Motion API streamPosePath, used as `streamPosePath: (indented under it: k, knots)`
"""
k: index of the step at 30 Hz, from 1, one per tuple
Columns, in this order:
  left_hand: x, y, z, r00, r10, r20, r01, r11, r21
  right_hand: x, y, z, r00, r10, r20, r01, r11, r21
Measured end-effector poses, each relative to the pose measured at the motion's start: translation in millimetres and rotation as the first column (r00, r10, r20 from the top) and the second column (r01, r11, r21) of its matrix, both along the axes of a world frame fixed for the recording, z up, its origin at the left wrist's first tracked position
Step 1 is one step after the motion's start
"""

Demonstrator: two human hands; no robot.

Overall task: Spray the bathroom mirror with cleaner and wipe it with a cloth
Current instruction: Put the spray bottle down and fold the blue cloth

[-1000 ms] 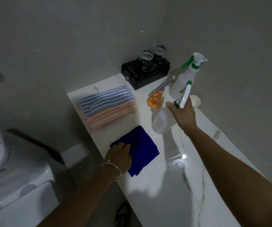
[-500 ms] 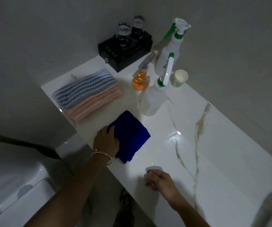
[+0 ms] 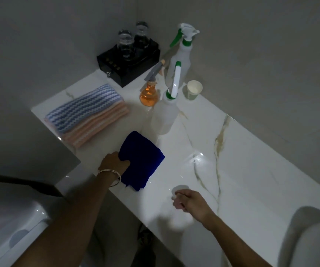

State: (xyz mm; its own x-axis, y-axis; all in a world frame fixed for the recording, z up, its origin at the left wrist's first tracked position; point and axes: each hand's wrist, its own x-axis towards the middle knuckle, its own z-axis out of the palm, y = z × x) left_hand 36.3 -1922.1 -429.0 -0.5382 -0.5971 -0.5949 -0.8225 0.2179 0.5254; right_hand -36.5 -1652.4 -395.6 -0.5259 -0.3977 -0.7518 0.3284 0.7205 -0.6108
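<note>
- Fingers of the left hand (image 3: 114,163) curl into the near edge of the blue cloth (image 3: 142,158) and bunch it where it lies on the table (image 3: 251,170) — a real grasp, not a flat rest.
- Fingers of the right hand (image 3: 191,201) are loosely curled above the table's front edge, next to a small pale patch (image 3: 180,189); I cannot tell whether they hold anything.
- The spray bottle (image 3: 166,114), white with a green collar, stands upright just behind the cloth and apart from both hands.
- A taller sprayer (image 3: 182,54), an orange bottle (image 3: 148,95) and a paper cup (image 3: 194,89) stand behind it.
- The cloth looks soft, limp and light, so it will likely drape and unfold when lifted. A full handful across the folded middle should keep the corners from trailing.
- The bottle is probably thin, smooth plastic — tall and easy to tip. The neck under the collar looks like the surest hold, with a finger free for the trigger.
- No mirror is in view.
</note>
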Motion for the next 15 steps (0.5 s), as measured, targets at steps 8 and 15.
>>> streamPosePath:
  k: [8,15]
  knots:
    - [-41,50,68,0.940,-0.176,-0.293,0.213,0.972,0.097,-54,-19,32,0.969,0.056,-0.240,-0.070,0.996,-0.054]
    - [-93,105,146,0.769,-0.409,-0.492,0.535,0.833,0.144,-84,-1,91,0.891,0.005,-0.453,-0.088,0.983,-0.163]
